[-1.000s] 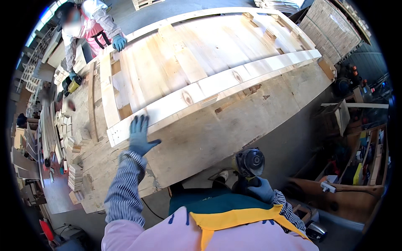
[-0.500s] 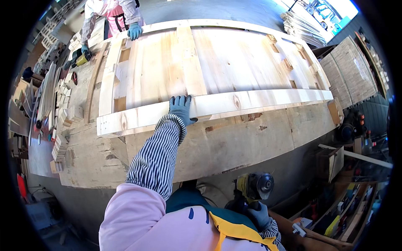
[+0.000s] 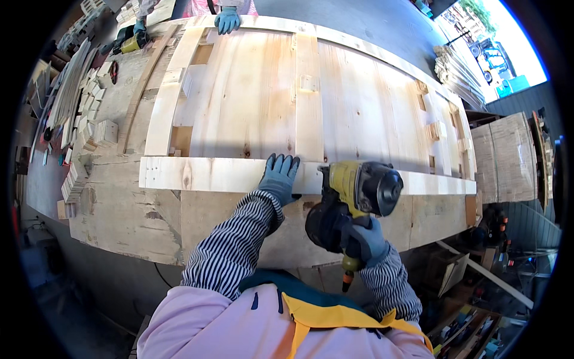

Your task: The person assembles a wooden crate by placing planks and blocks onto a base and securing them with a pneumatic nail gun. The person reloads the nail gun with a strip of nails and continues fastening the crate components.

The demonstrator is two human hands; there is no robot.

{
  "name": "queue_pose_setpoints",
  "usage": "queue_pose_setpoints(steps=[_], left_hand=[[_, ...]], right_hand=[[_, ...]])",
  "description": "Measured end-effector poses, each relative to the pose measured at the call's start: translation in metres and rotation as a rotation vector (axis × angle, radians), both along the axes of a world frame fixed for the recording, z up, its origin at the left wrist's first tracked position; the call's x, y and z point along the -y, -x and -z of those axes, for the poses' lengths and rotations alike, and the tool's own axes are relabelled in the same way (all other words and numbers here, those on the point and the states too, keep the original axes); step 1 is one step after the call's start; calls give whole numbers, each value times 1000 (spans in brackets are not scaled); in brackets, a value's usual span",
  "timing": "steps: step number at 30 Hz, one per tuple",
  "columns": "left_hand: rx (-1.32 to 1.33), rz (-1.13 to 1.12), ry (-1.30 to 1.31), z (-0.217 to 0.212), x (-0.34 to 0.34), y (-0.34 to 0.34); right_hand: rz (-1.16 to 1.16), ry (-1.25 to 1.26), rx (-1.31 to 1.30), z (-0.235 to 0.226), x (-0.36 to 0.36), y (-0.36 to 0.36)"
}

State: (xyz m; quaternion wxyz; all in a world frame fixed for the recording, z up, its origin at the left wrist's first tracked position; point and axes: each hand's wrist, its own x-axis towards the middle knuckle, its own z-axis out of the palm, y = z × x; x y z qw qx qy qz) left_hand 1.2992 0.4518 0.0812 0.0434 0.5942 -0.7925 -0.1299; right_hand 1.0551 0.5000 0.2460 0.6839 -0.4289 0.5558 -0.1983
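Observation:
My left hand, in a blue-grey glove, lies flat with fingers spread on a long pale plank that runs along the near edge of a big wooden panel. My right hand, also gloved, grips the handle of a yellow and black nail gun. The gun's head sits over the plank just right of my left hand. Another person's blue-gloved hand rests on the far edge of the panel.
The panel lies on a worn plywood workbench. Small wooden blocks are stacked at its left side. A second yellow tool lies far left. A wooden crate stands at the right, with stacked lumber beyond.
My right hand has lifted the nail gun from beside my body up to the plank. My left hand stays flat on the plank. My view has swung over the panel.

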Motion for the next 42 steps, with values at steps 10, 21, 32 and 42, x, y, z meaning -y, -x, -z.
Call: queue_pose_setpoints(steps=[10, 21, 32, 42], left_hand=[[-195, -7, 10, 0, 8, -13], [-136, -47, 19, 3, 2, -9], [136, -98, 127, 11, 1, 31], [74, 302, 198, -18, 75, 456]], right_hand=[[-82, 2, 76, 2, 7, -7], [-52, 6, 62, 8, -24, 40], [164, -113, -82, 35, -118, 292], [423, -26, -181, 47, -142, 546]])
